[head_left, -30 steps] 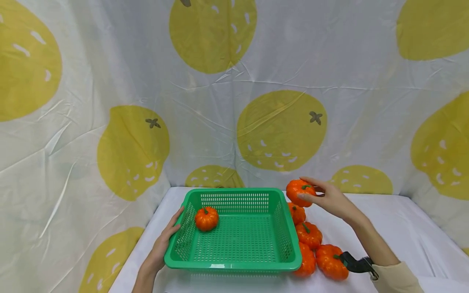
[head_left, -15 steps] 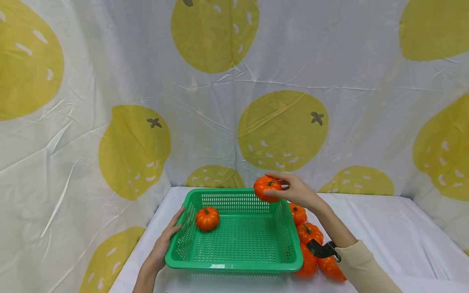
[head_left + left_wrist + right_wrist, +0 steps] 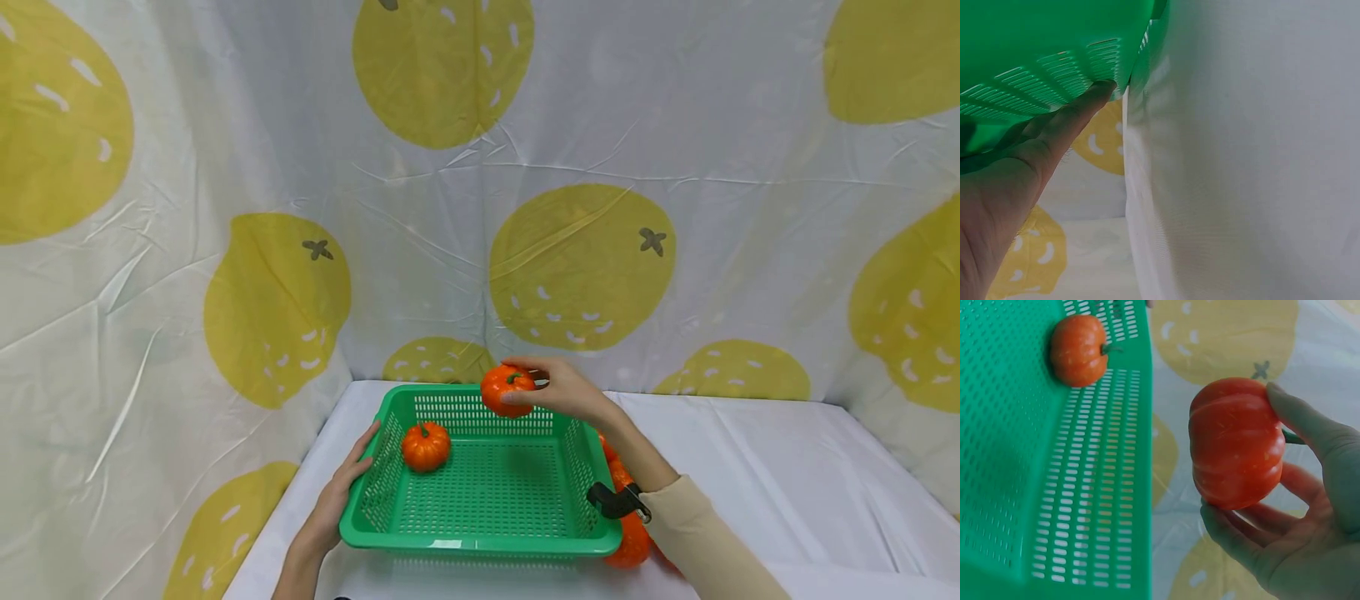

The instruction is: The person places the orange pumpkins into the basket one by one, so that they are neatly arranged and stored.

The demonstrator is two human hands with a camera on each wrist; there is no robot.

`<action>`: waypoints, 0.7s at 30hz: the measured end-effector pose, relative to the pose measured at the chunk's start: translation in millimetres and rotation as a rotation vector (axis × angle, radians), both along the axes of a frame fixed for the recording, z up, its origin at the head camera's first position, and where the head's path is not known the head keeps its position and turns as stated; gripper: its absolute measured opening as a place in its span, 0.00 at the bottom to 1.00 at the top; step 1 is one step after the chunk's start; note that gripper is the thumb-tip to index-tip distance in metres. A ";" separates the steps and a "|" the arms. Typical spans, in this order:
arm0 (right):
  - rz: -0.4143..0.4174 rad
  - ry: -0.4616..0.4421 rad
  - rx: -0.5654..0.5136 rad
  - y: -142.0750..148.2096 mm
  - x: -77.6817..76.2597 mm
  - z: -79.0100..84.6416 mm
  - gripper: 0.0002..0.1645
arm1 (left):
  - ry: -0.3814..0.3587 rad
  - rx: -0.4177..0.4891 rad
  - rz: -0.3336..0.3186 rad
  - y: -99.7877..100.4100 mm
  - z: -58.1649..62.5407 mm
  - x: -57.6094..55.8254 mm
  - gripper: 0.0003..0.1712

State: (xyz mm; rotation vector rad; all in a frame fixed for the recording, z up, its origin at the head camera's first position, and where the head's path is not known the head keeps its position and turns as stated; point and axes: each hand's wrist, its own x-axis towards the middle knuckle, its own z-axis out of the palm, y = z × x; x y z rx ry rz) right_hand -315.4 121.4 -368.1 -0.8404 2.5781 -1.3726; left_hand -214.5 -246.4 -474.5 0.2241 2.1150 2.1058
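A small orange toy pumpkin (image 3: pixel 498 392) with a green stem is pinched between the thumb and fingers of my right hand (image 3: pixel 561 390). It is held over the far side of a green plastic basket (image 3: pixel 480 546). In the right wrist view the thumb presses on top of this pumpkin (image 3: pixel 1235 450), with fingertips beneath. Inside the basket, at the left, sits another pumpkin (image 3: pixel 426 447). My left hand (image 3: pixel 337 492) rests along the basket's left side; the left wrist view shows its straight fingers (image 3: pixel 1075 119) against the slotted wall.
More orange pumpkins (image 3: pixel 628 546) lie against the basket's right side, partly hidden by my right forearm. A white cloth (image 3: pixel 765 467) covers the table. Behind it hangs a curtain (image 3: pixel 420 250) printed with yellow lemons. A black strap (image 3: pixel 617 502) circles my right wrist.
My right hand has carried the pumpkin leftward, from beyond the basket's right rim to over the basket. The left hand and the pumpkin inside the basket have stayed put.
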 end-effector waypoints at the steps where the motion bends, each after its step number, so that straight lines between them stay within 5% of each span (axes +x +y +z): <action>1: 0.001 0.008 0.004 -3.8 -0.8 -0.6 0.38 | 0.000 -0.002 0.001 0.0 0.1 0.0 0.34; 21: 0.075 -0.031 0.006 -44.8 -10.6 -24.0 0.38 | 0.007 -0.029 0.006 -0.5 -2.7 -0.8 0.33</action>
